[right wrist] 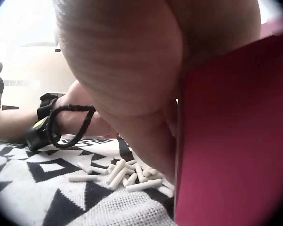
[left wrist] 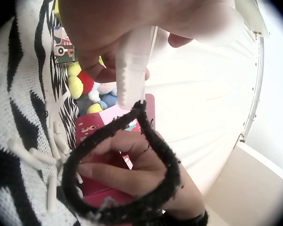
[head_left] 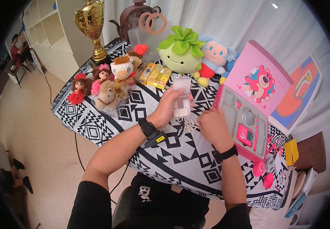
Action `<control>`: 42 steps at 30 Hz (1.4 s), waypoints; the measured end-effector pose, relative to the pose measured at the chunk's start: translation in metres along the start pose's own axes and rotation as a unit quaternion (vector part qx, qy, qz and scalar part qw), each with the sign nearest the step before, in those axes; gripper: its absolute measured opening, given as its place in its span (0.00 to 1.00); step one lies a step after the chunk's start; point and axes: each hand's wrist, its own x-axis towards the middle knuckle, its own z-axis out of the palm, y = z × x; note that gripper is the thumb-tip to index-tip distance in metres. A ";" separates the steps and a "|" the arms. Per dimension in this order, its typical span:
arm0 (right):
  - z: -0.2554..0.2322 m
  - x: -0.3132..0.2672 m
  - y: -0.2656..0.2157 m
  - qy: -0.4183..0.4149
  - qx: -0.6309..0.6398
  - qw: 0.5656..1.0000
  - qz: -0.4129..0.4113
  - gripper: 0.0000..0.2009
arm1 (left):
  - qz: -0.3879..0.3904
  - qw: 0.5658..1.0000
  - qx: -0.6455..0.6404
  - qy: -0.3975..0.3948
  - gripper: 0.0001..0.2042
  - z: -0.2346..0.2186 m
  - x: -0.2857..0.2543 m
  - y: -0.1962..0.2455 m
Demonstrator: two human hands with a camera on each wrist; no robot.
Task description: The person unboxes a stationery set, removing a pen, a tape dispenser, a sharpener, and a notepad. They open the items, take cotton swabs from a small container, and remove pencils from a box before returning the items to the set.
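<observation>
My left hand (head_left: 164,108) (left wrist: 108,28) grips a small translucent case (head_left: 180,104) (left wrist: 131,70), its lid raised, with a row of short white sticks (head_left: 181,112) in its lower end. Loose white sticks (head_left: 189,126) (left wrist: 23,154) (right wrist: 132,179) lie in a pile on the cloth below the case. Just right of the pile is my right hand (head_left: 215,128) (left wrist: 132,172) (right wrist: 127,61), fingers bent, beside the wall of the pink box (head_left: 219,98) (right wrist: 236,136). Whether its fingertips pinch a stick is hidden.
Patterned cloth (head_left: 134,101) covers the table. Dolls (head_left: 80,89), plush toys (head_left: 180,57), yellow boxes (head_left: 158,76) and a gold trophy (head_left: 92,23) stand behind. The pink box's lid (head_left: 258,78) is raised; pink rolls (head_left: 259,168) lie at the right.
</observation>
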 end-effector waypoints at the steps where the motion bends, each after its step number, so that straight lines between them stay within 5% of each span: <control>1: 0.001 0.001 -0.001 -0.010 -0.031 0.999 0.000 0.05 | 0.000 1.000 0.001 0.001 0.25 0.000 0.000 0.001; 6: 0.001 0.004 0.001 -0.019 -0.072 0.997 -0.007 0.05 | -0.001 1.000 0.002 0.003 0.25 0.000 0.000 -0.003; 9: -0.008 0.005 0.003 0.001 0.010 1.000 -0.002 0.04 | 0.006 1.000 0.006 -0.005 0.25 -0.002 0.000 -0.003; 11: -0.021 0.008 0.001 0.087 0.298 0.948 0.069 0.02 | 0.011 1.000 0.009 -0.014 0.25 -0.003 0.000 -0.005; 14: -0.047 0.016 -0.019 0.084 0.393 0.901 0.164 0.03 | 0.004 0.999 0.005 -0.034 0.21 0.001 -0.002 -0.005; 17: -0.040 0.027 -0.036 0.136 0.424 0.881 0.160 0.04 | 0.018 0.999 0.044 -0.011 0.21 0.008 -0.005 -0.003; 23: -0.008 0.038 -0.051 0.207 0.256 0.941 0.082 0.04 | 0.031 0.998 0.041 -0.044 0.23 -0.001 -0.002 -0.009; 30: -0.019 0.032 -0.050 0.219 0.231 0.946 0.063 0.04 | 0.031 0.998 0.030 -0.045 0.22 0.004 -0.003 -0.007; 37: -0.034 0.009 0.009 0.192 0.231 0.947 0.115 0.02 | -0.013 0.998 -0.042 -0.054 0.21 -0.002 0.001 -0.006; 42: -0.016 -0.005 0.013 0.050 0.062 0.997 0.001 0.04 | -0.045 0.998 -0.046 -0.020 0.21 -0.001 0.000 -0.004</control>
